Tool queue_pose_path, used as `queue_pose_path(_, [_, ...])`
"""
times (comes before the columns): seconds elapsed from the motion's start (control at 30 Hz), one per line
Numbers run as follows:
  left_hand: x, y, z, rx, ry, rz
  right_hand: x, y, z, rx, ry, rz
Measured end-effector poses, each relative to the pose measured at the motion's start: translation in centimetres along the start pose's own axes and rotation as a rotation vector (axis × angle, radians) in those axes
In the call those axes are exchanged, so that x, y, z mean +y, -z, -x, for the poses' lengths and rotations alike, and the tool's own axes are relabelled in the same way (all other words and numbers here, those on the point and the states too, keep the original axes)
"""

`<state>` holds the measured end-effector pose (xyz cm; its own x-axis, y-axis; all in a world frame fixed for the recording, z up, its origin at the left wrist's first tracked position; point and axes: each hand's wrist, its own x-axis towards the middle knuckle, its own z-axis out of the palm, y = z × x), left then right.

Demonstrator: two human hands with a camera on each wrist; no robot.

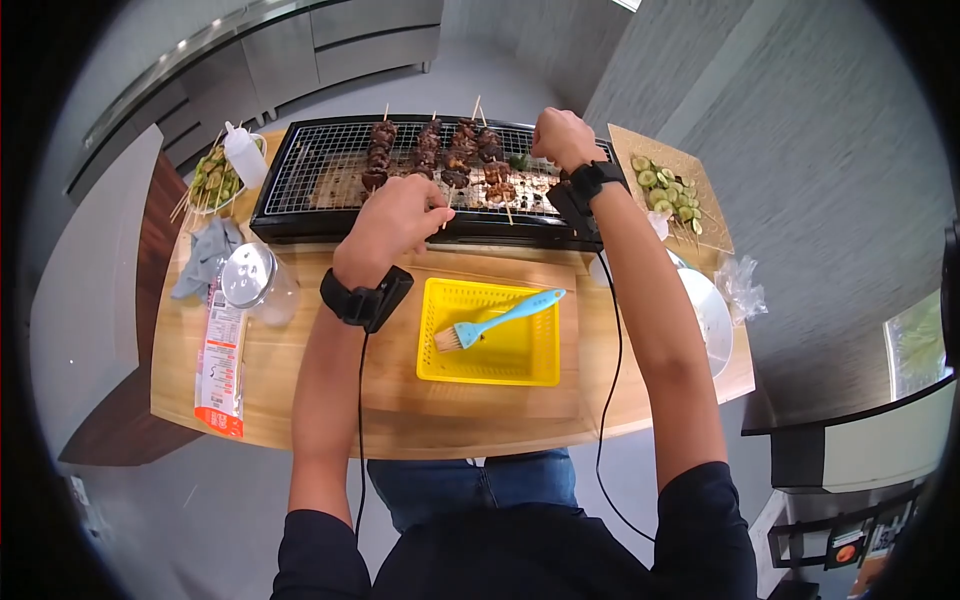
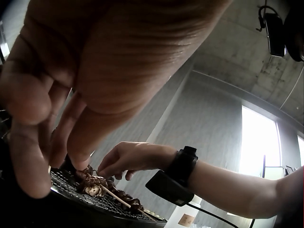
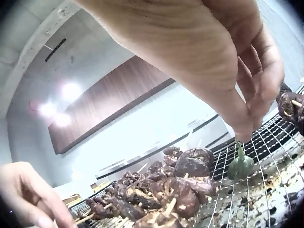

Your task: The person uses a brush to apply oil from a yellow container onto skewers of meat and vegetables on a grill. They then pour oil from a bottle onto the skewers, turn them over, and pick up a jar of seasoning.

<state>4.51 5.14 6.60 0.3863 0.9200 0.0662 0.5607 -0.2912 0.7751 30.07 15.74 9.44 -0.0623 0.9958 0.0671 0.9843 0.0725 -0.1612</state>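
Note:
Several skewers [image 1: 427, 147] of dark browned chunks lie across the wire rack of a long black grill [image 1: 300, 190]. My left hand [image 1: 395, 215] is over the grill's near edge, its fingertips pinching the near stick end of one skewer. My right hand [image 1: 565, 138] reaches over the rack's right part. In the right wrist view its thumb and finger pinch the thin stem of a small green leaf [image 3: 241, 166], which is close over the wires. Another skewer piece [image 3: 292, 107] is right beside those fingers.
Below the grill, a yellow basket [image 1: 490, 375] on a wooden board holds a blue basting brush [image 1: 515, 312]. To the left are a lidded jar [image 1: 262, 280], a packet [image 1: 222, 360], a cloth [image 1: 210, 255] and a squeeze bottle [image 1: 243, 155]. Cucumber slices [image 1: 665, 190] lie at right.

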Motion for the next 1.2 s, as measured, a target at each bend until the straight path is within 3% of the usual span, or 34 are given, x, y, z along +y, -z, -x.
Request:
queue_pose_path(0.23, [0.6,0.7,0.6,0.02,-0.005,0.017,0.1,0.9,0.3,0.137,0.033,0.089])
queue_pose_path(0.33, [0.4,0.6,0.6,0.063,0.019,0.037,1.6,4.2,1.6,0.117,0.01,0.116])
queue_pose_path(0.4, [0.8,0.6,0.6,0.03,0.042,0.001,3.5,6.7,3.0,0.215,0.169,0.095])
queue_pose_path(0.5, [1.6,0.4,0.8,0.037,0.066,-0.031,5.7,11.1,7.9,0.289,0.191,-0.001])
queue_pose_path(0.63, [1.4,-0.1,0.4,0.011,0.073,-0.047,10.9,14.7,14.2,0.124,0.029,-0.006])
queue_pose_path(0.7, [0.6,-0.4,0.1,0.001,0.043,-0.051,13.1,14.9,17.2,0.016,-0.149,0.015])
queue_pose_path(0.83, [1.3,-0.5,0.4,0.018,0.03,-0.074,19.3,11.8,21.1,-0.194,-0.316,0.197])
queue_pose_path(0.93, [0.1,-0.7,0.2,0.027,-0.031,-0.06,22.5,9.7,22.7,-0.375,-0.427,0.126])
queue_pose_path(1.07, [0.3,-0.4,0.3,0.015,-0.009,-0.064,21.6,10.3,22.3,-0.303,-0.42,0.1])
queue_pose_path(1.13, [0.4,-0.4,0.2,0.006,0.009,-0.091,20.3,11.0,21.4,-0.078,-0.181,-0.084])
queue_pose_path(1.2, [0.4,-0.4,0.2,0.002,0.006,-0.087,17.5,11.6,20.2,-0.062,-0.168,-0.101])
